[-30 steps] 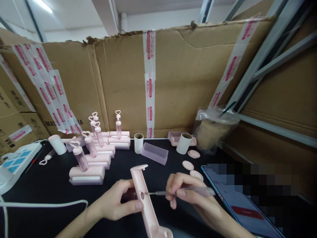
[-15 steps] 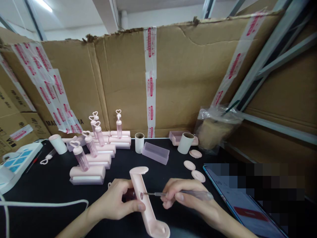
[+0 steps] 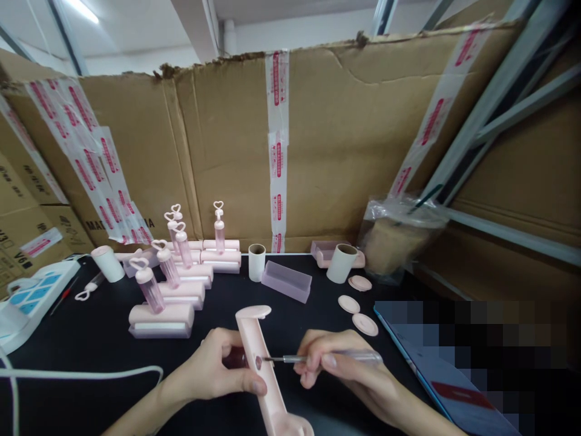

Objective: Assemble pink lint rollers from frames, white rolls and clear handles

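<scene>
My left hand (image 3: 222,366) is closed around a pink plastic holder part (image 3: 267,378), a long trough with a rounded lip at each end, tilted with its hollow side to the right. A clear pink tube, mostly hidden by the fingers, sits behind the part at its middle hole. In my right hand (image 3: 333,360) is a screwdriver (image 3: 358,356) with a clear handle. Its thin shaft points left, the tip at the trough near the hole; whether it touches is hard to tell.
Several assembled pink holders (image 3: 161,318) with heart-topped tubes stand at the left. Behind are white cardboard rolls (image 3: 341,264) and a translucent purple tray (image 3: 285,281). Pink discs (image 3: 348,304) and a phone (image 3: 436,363) lie right. A power strip (image 3: 36,297) with a white cable lies left.
The screwdriver's tip has shifted slightly right and down against the trough, and its handle has turned a little. The left hand still grips the part in nearly the same place.
</scene>
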Demonstrator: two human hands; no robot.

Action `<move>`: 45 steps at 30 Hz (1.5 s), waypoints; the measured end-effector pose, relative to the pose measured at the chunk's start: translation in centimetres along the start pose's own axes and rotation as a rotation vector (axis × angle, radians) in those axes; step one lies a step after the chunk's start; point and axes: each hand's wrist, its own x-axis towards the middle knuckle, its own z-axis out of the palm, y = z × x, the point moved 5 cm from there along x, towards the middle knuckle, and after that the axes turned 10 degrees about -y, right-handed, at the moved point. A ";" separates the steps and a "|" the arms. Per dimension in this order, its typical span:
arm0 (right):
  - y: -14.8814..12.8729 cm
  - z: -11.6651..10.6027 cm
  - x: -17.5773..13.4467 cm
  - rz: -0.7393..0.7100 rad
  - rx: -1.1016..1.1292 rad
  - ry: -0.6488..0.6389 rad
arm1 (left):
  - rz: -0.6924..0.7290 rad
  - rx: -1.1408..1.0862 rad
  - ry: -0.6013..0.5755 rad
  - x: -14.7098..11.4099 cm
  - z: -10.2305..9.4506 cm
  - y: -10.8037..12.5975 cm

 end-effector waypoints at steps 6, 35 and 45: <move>-0.1 0.1 0.2 -0.004 -0.033 0.012 | -0.003 -0.017 0.001 0.0 0.0 0.0; 1.6 0.9 0.5 0.027 0.191 0.062 | 0.028 0.040 0.027 0.2 0.6 1.1; -4.3 -2.1 -1.3 -0.290 -0.391 0.296 | -0.005 0.176 0.306 -0.4 -2.1 0.7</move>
